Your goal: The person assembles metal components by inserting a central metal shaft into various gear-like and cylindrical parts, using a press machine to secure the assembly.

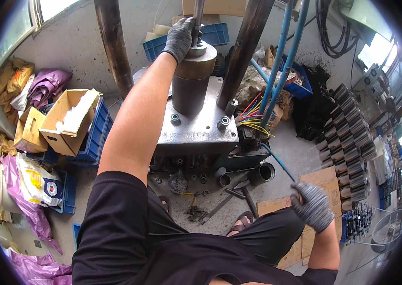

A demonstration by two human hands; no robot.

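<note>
My left hand [180, 40], in a grey knit glove, is closed around an upright metal rod [198, 18]. The rod's lower end meets the top of a thick steel cylinder [191, 85], which stands on a shiny metal plate [186, 129] of a press. My right hand [313, 207], gloved alike, is low on the right with its fingers curled at the end of a thin blue lever [278, 160]. That lever slopes up to a block beside the press, where red and yellow wires [256, 118] bunch. The lever's tip is hidden by the glove.
Dark columns [114, 45] rise beside the cylinder. Blue hoses [284, 64] run down at right. Short pipes [261, 174] and loose metal parts lie on the floor between my feet. Cardboard boxes [67, 126] and blue crates stand left; stacked metal tubes [346, 147] stand right.
</note>
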